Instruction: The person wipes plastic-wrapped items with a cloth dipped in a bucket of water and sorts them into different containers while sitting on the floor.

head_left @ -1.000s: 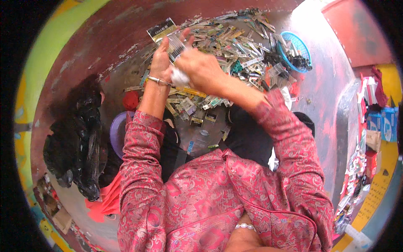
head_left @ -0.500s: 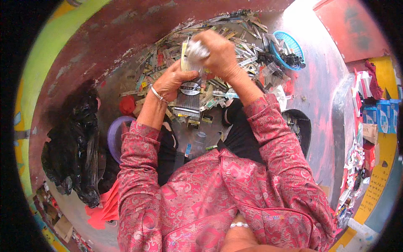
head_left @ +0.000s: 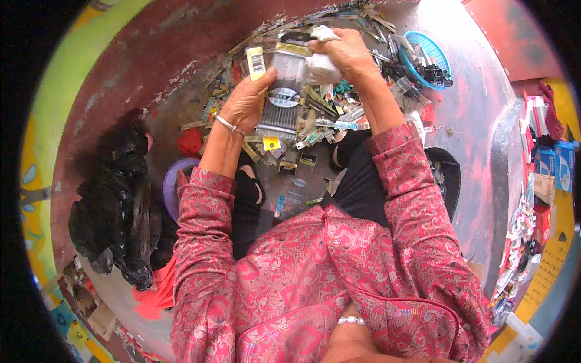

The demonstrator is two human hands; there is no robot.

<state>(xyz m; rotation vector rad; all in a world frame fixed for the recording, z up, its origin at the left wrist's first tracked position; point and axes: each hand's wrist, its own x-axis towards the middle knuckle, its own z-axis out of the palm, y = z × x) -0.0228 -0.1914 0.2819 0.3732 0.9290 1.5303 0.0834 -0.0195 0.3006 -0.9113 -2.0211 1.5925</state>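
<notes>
Two hands work over a heap of small packets [head_left: 339, 103] on the floor [head_left: 472, 121]. The left hand [head_left: 245, 103] grips a clear flat pack [head_left: 284, 97] of dark sticks by its side edge, fingers curled round it, holding it upright above the heap, probably for a good look. The right hand [head_left: 345, 51] closes on the pack's top end and on a white crumpled wad [head_left: 321, 68]. A blue basket [head_left: 430, 57] sits nearby, a black bag [head_left: 115, 193] on the left.
</notes>
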